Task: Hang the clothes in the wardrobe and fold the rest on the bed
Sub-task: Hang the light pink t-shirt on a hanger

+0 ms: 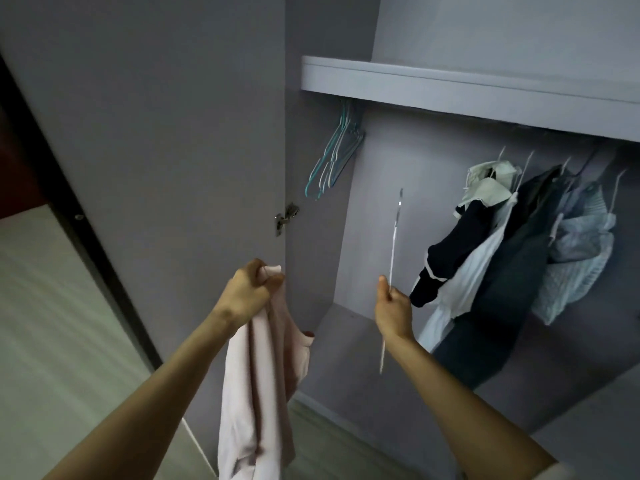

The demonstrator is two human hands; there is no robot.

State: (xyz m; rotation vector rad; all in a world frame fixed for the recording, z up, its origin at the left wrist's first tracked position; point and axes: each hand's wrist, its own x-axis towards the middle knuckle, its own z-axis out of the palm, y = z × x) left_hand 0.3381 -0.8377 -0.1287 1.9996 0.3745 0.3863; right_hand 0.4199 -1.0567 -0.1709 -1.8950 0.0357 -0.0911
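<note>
Here, from the head camera, the left hand (247, 292) is gripping a pale pink garment (258, 393) bunched at its top edge, before the open wardrobe (381, 79). The right hand (393, 306) is pinching a thin white hanger (393, 258), seen edge-on. The garment is looking light, soft and floppy, so holding near its neckline probably suits threading the stiff hanger.

Open gap under shelf (450, 88) between empty hangers (334, 157) bunched at left wall and hung clothes (512, 251) crowding right. Open wardrobe door (156, 133) bounds left side. Wardrobe floor (353, 341) below gap bare.
</note>
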